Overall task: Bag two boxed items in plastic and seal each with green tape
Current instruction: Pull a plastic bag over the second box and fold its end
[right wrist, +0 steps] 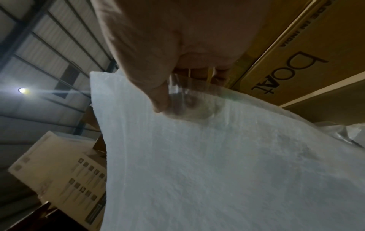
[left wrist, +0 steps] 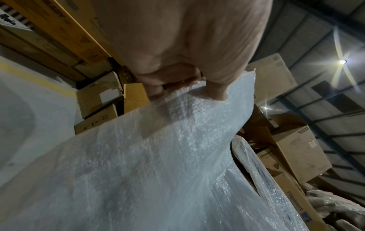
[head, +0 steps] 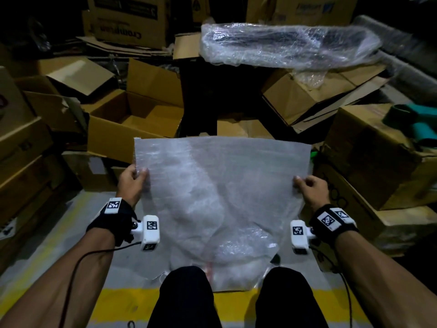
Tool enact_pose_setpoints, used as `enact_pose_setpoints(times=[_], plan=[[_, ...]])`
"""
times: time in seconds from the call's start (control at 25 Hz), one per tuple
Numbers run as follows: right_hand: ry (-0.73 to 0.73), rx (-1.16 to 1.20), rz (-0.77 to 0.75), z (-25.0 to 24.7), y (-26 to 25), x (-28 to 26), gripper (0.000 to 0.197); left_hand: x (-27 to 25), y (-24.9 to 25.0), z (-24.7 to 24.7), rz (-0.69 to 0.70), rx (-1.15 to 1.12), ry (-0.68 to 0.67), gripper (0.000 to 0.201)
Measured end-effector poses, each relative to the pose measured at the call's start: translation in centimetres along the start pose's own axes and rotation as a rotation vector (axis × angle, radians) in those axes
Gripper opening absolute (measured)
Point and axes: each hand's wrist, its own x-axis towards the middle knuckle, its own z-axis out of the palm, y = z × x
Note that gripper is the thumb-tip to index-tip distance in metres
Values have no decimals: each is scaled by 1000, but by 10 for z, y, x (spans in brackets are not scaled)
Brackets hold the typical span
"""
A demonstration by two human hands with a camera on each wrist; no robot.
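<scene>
A large translucent bubble-wrap bag (head: 222, 185) is stretched flat in front of me above my knees. My left hand (head: 133, 179) pinches its left edge, thumb on top; in the left wrist view the fingers (left wrist: 156, 92) curl under the plastic (left wrist: 158, 164). My right hand (head: 307, 187) pinches the right edge, and the right wrist view shows its thumb (right wrist: 156, 93) pressed on the sheet (right wrist: 217, 164). Green tape rolls (head: 411, 125) lie on a carton at the right. The bag's lower part sags, crumpled, between my legs. No boxed item shows inside it.
Open and flattened cardboard cartons (head: 132, 114) crowd the floor on the left, back and right. A long bubble-wrapped dark bundle (head: 288, 43) lies across boxes at the back. A dark stool (head: 212, 95) stands behind the bag. A yellow floor line (head: 127, 301) runs under my knees.
</scene>
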Motion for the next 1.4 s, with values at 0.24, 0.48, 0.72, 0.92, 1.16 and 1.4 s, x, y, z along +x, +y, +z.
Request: enact_pose_setpoints(times=[0.24,0.48,0.72,0.92,1.16,1.4], plan=[[67,136,-66,-8,-28,-2,10,6,6,-3,-34,-64,16,13],[96,172,-50,-17,-37,2,14,14,12,-9,-33,-18,62,23],[279,188,31,-44,-45,16,24,33,14,-21,-77,10,145,23],[288,171,59,-60,-38,31,30,52,13,-32,-40,109,188,22],[288,119,48,-70,-38,48,20,70,31,-34,-40,124,173,27],[277,82,143,-66,-18,58,23,61,16,-29,-148,194,117,17]])
